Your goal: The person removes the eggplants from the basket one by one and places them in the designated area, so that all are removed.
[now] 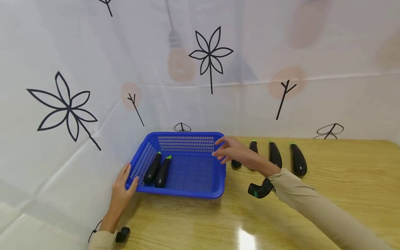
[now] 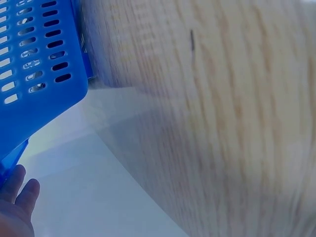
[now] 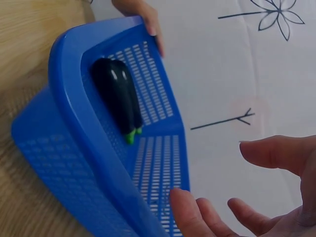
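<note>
Basket: a blue plastic basket with holes (image 1: 218, 180) sits on the light wooden table (image 1: 312, 215), by the table's left end.
Inside the basket: two dark purple eggplants with green tips (image 1: 157, 170) lie side by side near its left wall.
Left hand: the left hand (image 1: 122, 189) holds the basket's front left corner, thumb on the rim, fingers together.
Right hand: the right hand (image 1: 229, 150) is above the basket's right rim, fingers spread and loose, holding nothing.
Right of the basket: three more dark eggplants (image 1: 298, 159) lie in a row on the table.
Behind the basket: a white cloth with black leaf drawings (image 1: 67, 107).
</note>
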Available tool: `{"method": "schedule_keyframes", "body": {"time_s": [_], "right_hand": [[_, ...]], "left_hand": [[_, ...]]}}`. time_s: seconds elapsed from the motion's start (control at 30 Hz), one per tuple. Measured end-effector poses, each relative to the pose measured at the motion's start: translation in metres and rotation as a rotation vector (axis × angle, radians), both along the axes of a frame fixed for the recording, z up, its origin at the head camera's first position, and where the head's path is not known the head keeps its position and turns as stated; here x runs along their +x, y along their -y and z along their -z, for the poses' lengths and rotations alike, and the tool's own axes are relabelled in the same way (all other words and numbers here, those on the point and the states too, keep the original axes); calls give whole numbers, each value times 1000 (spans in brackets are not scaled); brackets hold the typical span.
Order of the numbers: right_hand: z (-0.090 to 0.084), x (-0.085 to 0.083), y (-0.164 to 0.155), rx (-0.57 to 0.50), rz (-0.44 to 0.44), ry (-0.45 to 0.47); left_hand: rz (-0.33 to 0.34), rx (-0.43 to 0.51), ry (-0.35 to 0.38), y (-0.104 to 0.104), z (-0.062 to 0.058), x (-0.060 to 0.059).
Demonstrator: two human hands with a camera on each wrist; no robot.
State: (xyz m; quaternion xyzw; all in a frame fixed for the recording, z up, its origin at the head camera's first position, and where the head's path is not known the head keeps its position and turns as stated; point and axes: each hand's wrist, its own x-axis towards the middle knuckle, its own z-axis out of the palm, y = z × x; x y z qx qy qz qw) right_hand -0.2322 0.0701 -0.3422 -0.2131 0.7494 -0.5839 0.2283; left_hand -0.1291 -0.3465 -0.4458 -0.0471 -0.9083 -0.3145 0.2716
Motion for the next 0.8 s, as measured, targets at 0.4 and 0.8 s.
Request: {"method": "schedule_keyframes", "body": {"time_s": [0.4,0.8], "right_hand": [[1,-5,25,6,-17,78],[3,-10,45,2,-26,111]], "left_hand": [[-4,4,-3,0,-2,-1],[-2,1,-10,-1,-1,-1]]}}
